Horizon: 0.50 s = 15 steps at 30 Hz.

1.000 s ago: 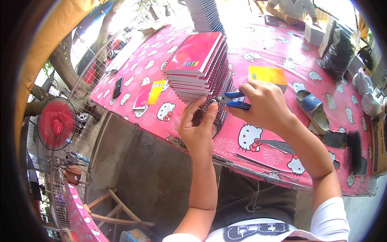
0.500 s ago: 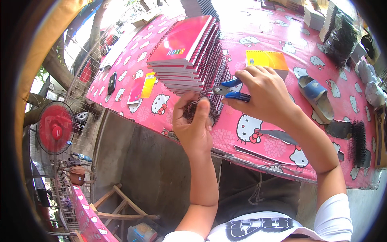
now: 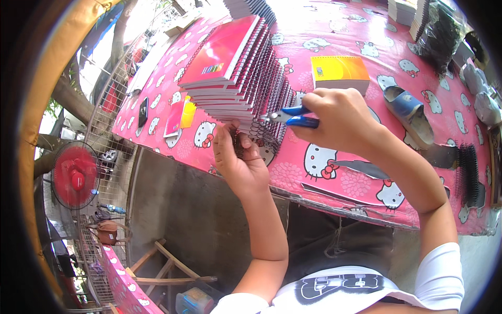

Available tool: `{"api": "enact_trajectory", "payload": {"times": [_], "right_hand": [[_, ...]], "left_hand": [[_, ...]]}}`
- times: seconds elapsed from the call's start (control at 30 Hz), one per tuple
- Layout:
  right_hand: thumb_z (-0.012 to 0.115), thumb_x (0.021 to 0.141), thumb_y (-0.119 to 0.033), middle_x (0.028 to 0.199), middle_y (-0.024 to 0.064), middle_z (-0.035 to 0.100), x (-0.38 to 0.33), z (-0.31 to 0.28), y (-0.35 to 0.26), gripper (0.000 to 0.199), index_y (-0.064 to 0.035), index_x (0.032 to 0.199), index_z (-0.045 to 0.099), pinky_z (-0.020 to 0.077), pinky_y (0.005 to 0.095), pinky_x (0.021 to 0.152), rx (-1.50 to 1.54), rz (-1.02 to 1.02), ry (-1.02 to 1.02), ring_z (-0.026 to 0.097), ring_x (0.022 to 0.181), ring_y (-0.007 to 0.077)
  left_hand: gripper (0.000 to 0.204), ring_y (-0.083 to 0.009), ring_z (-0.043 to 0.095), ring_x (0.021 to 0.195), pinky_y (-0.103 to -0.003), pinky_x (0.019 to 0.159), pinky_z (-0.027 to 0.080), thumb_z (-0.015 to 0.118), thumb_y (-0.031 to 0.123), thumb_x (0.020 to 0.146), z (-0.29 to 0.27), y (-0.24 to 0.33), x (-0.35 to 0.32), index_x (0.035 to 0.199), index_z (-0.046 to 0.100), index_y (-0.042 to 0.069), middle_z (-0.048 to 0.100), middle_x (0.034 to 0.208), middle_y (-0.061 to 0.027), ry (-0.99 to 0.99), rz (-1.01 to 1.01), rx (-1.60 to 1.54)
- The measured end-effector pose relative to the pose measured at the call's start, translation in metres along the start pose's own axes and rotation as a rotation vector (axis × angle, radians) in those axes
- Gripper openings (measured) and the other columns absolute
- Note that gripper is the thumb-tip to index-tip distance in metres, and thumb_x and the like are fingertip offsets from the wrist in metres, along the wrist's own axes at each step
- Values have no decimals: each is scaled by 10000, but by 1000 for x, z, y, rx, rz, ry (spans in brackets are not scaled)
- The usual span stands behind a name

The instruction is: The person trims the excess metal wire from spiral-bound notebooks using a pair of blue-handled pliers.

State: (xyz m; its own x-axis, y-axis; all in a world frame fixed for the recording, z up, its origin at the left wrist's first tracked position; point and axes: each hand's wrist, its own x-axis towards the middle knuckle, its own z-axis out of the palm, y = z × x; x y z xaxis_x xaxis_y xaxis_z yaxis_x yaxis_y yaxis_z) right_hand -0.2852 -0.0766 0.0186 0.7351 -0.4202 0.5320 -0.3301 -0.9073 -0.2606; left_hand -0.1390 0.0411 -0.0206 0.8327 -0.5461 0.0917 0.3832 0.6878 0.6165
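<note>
A tall stack of spiral-bound notebooks (image 3: 225, 49) with pink-red covers stands on the table, coil edges facing right. At its lower near corner, my left hand (image 3: 243, 170) is curled with thumb and fingers around dark loops of a spiral coil (image 3: 239, 149); the fingers partly hide it. My right hand (image 3: 342, 118) grips blue-handled cutting pliers (image 3: 300, 116). Their metal jaws point left, at the coil edge of the lower notebooks. Whether the jaws touch a wire is too small to tell.
Right of the stack lie a yellow notebook pile (image 3: 340, 73), a blue slipper (image 3: 410, 115) and black coils (image 3: 468, 175). To the left are a small pink-and-yellow notebook (image 3: 180, 120) and a phone (image 3: 143, 111). A red fan (image 3: 76, 175) stands beyond the table's left edge.
The pliers' handles have come closer together in my right hand. My left hand has shifted slightly left and its thumb has dropped lower. The whole view has moved a little.
</note>
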Motion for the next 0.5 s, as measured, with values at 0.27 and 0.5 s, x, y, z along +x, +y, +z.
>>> {"api": "enact_trajectory", "payload": {"times": [0.27, 0.5], "right_hand": [[729, 745, -438, 828, 154, 644, 2, 10, 3, 446, -13, 835, 624, 502, 417, 757, -82, -60, 84, 648, 823, 307], [755, 732, -431, 884, 108, 645, 2, 9, 4, 466, -29, 935, 636, 492, 411, 791, -121, -86, 85, 637, 870, 294]], "left_hand": [[282, -28, 468, 579, -164, 414, 327, 690, 22, 856, -11, 1, -11, 1123, 598, 27, 617, 912, -28, -142, -5, 209], [265, -32, 532, 655, -189, 461, 320, 718, 33, 843, -6, -6, -19, 1087, 618, 4, 666, 925, -53, -119, 119, 487]]}}
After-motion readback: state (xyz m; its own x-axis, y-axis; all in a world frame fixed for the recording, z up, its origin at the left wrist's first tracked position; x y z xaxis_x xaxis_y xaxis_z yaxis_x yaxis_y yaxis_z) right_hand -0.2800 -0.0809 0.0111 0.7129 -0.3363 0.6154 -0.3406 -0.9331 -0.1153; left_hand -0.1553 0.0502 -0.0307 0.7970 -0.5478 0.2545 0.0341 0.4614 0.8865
